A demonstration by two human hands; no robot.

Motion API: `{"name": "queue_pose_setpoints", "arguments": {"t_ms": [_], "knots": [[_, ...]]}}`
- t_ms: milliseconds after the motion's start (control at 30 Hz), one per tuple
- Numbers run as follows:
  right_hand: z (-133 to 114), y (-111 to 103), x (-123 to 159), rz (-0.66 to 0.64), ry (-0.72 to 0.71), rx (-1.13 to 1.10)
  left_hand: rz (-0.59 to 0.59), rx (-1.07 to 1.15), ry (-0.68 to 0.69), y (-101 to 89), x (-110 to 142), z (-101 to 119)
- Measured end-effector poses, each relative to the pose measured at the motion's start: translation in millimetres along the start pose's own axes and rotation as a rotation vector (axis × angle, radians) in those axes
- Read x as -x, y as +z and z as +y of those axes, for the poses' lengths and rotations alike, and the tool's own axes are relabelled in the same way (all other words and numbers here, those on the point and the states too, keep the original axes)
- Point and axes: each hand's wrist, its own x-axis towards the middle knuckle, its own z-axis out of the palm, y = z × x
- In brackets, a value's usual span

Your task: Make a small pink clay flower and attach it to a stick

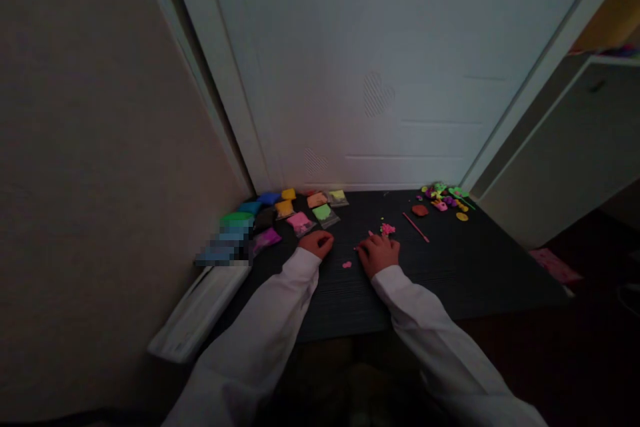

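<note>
My left hand (319, 244) rests on the dark tabletop with its fingers curled in, beside a clear bag of pink modelling clay (300, 223). Nothing shows between its fingers. My right hand (380, 255) lies palm down, fingers bent, with a tiny pink bit of clay (356, 249) at its thumb and fingertip. Between the hands is a small flat pink clay piece (347, 265). Just beyond the right fingers sits a cluster of little pink clay pieces (387, 229). A thin pink modelling stick (416, 227) lies to its right.
Several bags of coloured clay, such as green (325, 214) and purple (267, 239), line the table's left and back. A reddish-brown lump (420, 211) and bright small pieces (440, 204) lie at back right. A white box (200, 313) is at left. A white door panel (350, 80) stands behind.
</note>
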Motion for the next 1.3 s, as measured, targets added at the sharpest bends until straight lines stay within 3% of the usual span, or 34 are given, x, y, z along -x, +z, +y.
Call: {"name": "queue_pose_setpoints", "arguments": {"t_ms": [600, 1300], "knots": [[1, 1, 3, 0.08, -0.093, -0.2, 0.04, -0.059, -0.254, -8.0, 17, 3], [3, -6, 1, 0.014, -0.051, -0.24, 0.045, -0.063, -0.309, -9.1, 18, 8]]}}
